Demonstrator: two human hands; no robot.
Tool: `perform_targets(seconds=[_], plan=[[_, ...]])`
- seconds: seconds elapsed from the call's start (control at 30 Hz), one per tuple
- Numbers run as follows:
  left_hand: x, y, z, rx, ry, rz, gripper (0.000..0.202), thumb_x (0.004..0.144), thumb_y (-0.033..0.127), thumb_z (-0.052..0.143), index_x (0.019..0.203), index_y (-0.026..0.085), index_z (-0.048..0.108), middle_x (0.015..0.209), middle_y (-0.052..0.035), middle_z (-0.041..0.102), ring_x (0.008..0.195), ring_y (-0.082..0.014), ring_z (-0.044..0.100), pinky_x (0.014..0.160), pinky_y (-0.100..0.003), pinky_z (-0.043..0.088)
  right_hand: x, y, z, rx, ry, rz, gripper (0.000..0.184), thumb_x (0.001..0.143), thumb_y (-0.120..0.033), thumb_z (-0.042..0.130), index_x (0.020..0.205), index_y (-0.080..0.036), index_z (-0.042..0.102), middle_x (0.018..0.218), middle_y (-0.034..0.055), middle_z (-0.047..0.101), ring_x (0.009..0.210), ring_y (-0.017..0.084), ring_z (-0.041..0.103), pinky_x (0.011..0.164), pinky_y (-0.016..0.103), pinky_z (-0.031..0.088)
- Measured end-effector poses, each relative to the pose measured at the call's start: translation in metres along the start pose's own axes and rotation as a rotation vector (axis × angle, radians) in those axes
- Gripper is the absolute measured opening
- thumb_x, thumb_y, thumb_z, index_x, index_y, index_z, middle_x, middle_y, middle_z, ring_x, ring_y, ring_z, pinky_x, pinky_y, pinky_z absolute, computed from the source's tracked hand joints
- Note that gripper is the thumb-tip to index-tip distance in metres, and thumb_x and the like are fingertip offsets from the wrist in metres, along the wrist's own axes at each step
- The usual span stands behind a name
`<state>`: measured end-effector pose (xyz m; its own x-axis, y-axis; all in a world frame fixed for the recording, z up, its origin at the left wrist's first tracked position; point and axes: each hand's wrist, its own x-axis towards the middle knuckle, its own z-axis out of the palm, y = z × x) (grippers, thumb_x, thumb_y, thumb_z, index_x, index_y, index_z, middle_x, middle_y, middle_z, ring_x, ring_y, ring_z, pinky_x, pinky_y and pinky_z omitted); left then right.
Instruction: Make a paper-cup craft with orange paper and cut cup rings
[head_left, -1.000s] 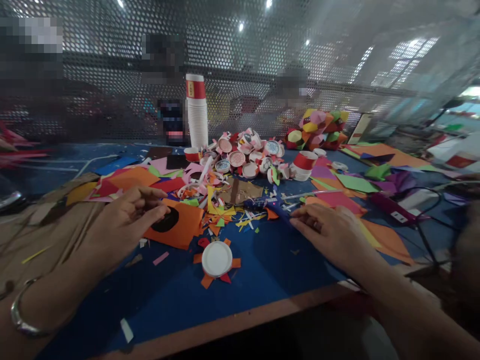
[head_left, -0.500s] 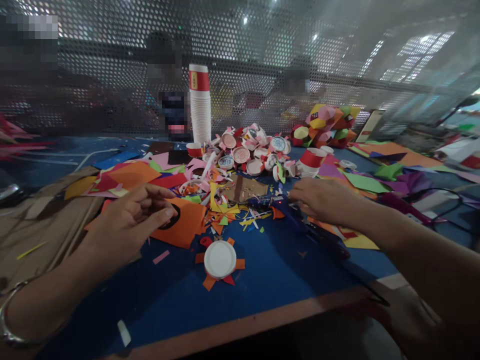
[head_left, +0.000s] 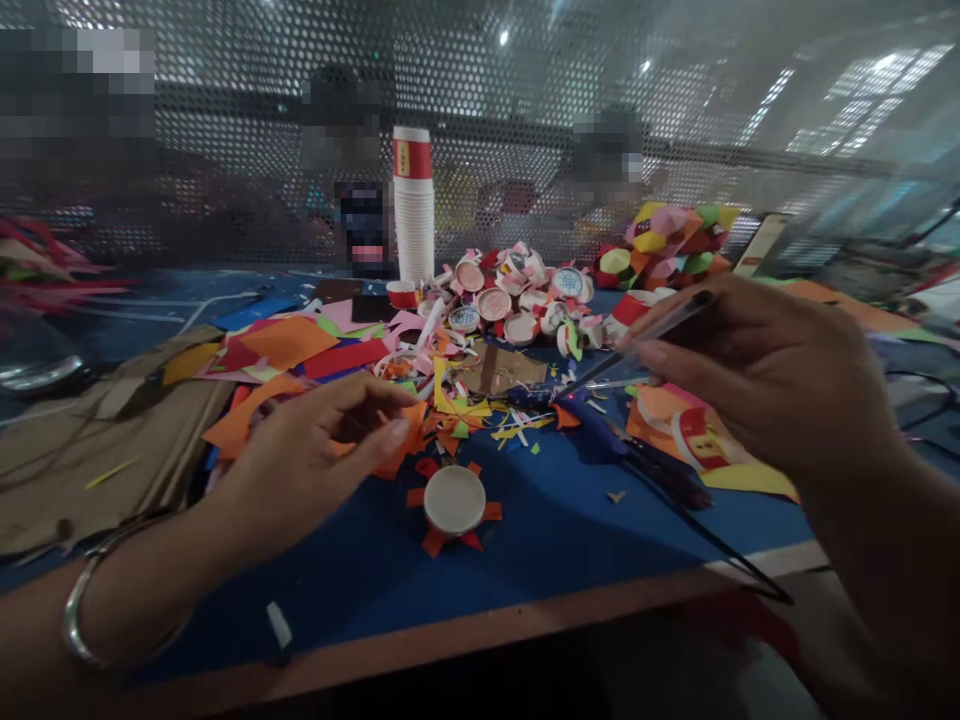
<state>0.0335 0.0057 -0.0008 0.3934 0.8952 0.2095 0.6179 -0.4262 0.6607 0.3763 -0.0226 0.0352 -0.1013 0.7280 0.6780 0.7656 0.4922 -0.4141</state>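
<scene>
My right hand [head_left: 780, 370] pinches a clear-barrelled pen [head_left: 671, 318] between thumb and fingers, raised above the table's right side. Its lower end points down and left. Over the orange paper [head_left: 397, 440], my left hand [head_left: 330, 450] hovers with fingers curved and thumb apart, nothing visible in it. On the blue table between the hands sits a round white cup bottom [head_left: 454, 499] with orange and red paper tabs spread around it. Below the pen lies a blue hot glue gun [head_left: 585, 420] with a dark handle and a cord.
A tall stack of paper cups [head_left: 415, 220] stands at the back, beside a heap of cut cup bottoms [head_left: 517, 295]. Colourful paper balls [head_left: 675, 245] lie back right. Cardboard [head_left: 112, 460] covers the left, paper scraps [head_left: 457, 405] the middle. People are behind the perforated screen [head_left: 480, 130].
My right hand has risen from beside the glue gun and now holds the pen. My left hand has shifted right across the orange paper. The camera view has moved slightly.
</scene>
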Motion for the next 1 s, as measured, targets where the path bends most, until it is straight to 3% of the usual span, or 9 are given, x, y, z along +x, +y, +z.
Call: perform_targets(seconds=[0.1, 0.17, 0.27, 0.33, 0.4, 0.53, 0.73, 0.87, 1.0], plan=[[-0.001, 0.013, 0.008, 0.110, -0.108, 0.192, 0.048, 0.102, 0.054, 0.062, 0.141, 0.027, 0.062, 0.116, -0.0042, 0.074, 0.091, -0.0193, 0.071, 0.076, -0.032, 0.056, -0.013, -0.033, 0.023, 0.435, 0.017, 0.062, 0.005, 0.091, -0.018, 0.077, 0.090, -0.023, 0.076, 0.081, -0.0014, 0.073, 0.073, 0.012, 0.066, 0.064, 0.025, 0.051], [0.002, 0.020, 0.013, 0.176, -0.156, 0.246, 0.053, 0.102, 0.053, 0.062, 0.146, 0.023, 0.058, 0.114, -0.0067, 0.075, 0.088, -0.0204, 0.071, 0.073, -0.032, 0.054, -0.020, -0.049, 0.037, 0.602, -0.014, 0.105, 0.007, 0.093, -0.017, 0.076, 0.094, -0.024, 0.077, 0.084, -0.0007, 0.073, 0.073, 0.013, 0.064, 0.063, 0.026, 0.050], [0.010, 0.025, 0.018, 0.119, -0.191, 0.323, 0.027, 0.106, 0.035, 0.061, 0.127, 0.021, 0.068, 0.095, -0.0011, 0.075, 0.077, -0.0159, 0.068, 0.067, -0.027, 0.049, -0.029, -0.060, 0.051, 0.687, -0.019, 0.159, 0.012, 0.095, -0.016, 0.074, 0.097, -0.027, 0.078, 0.091, -0.0002, 0.074, 0.070, 0.014, 0.063, 0.064, 0.029, 0.051], [0.014, 0.025, 0.018, 0.109, -0.170, 0.415, 0.012, 0.104, 0.025, 0.062, 0.102, 0.018, 0.072, 0.084, 0.0010, 0.072, 0.071, -0.0134, 0.065, 0.064, -0.024, 0.046, -0.032, -0.061, 0.057, 0.691, 0.002, 0.189, 0.014, 0.096, -0.017, 0.073, 0.100, -0.029, 0.077, 0.096, 0.0003, 0.074, 0.072, 0.016, 0.063, 0.063, 0.031, 0.050], [0.015, 0.025, 0.016, 0.128, -0.148, 0.508, 0.014, 0.103, 0.020, 0.064, 0.091, 0.016, 0.069, 0.081, 0.0013, 0.069, 0.070, -0.0124, 0.063, 0.063, -0.024, 0.044, -0.035, -0.062, 0.060, 0.667, -0.007, 0.189, 0.013, 0.095, -0.019, 0.074, 0.102, -0.030, 0.077, 0.096, 0.0000, 0.073, 0.073, 0.016, 0.063, 0.061, 0.031, 0.049], [0.010, 0.026, 0.012, 0.189, -0.136, 0.614, 0.016, 0.107, 0.024, 0.058, 0.099, 0.017, 0.069, 0.088, -0.0012, 0.070, 0.079, -0.0152, 0.066, 0.067, -0.025, 0.046, -0.043, -0.066, 0.063, 0.500, -0.107, 0.105, 0.013, 0.092, -0.017, 0.076, 0.097, -0.029, 0.078, 0.089, -0.0012, 0.073, 0.073, 0.016, 0.068, 0.065, 0.031, 0.052], [-0.008, 0.019, 0.004, 0.498, -0.001, 0.597, 0.021, 0.108, 0.027, 0.051, 0.104, 0.017, 0.069, 0.099, -0.0060, 0.073, 0.087, -0.0213, 0.068, 0.067, -0.031, 0.044, -0.064, -0.070, 0.062, 0.330, 0.027, 0.273, 0.010, 0.093, -0.022, 0.072, 0.093, -0.031, 0.076, 0.088, 0.0019, 0.072, 0.072, 0.022, 0.071, 0.064, 0.038, 0.054], [-0.029, 0.009, 0.005, 0.548, -0.144, 0.751, 0.026, 0.107, 0.018, 0.045, 0.097, 0.017, 0.070, 0.077, -0.0019, 0.069, 0.058, -0.0175, 0.056, 0.050, -0.035, 0.033, -0.079, -0.066, 0.063, 0.257, -0.044, 0.274, 0.012, 0.096, -0.020, 0.069, 0.096, -0.031, 0.075, 0.085, -0.0008, 0.073, 0.069, 0.019, 0.073, 0.065, 0.033, 0.058], [-0.046, 0.005, 0.013, 0.513, -0.203, 0.815, 0.035, 0.107, 0.011, 0.036, 0.113, 0.013, 0.071, 0.083, -0.0008, 0.074, 0.065, -0.0180, 0.062, 0.053, -0.037, 0.041, -0.089, -0.062, 0.070, 0.190, -0.077, 0.242, 0.013, 0.097, -0.020, 0.068, 0.101, -0.032, 0.072, 0.088, -0.0020, 0.074, 0.070, 0.017, 0.075, 0.063, 0.029, 0.060]])
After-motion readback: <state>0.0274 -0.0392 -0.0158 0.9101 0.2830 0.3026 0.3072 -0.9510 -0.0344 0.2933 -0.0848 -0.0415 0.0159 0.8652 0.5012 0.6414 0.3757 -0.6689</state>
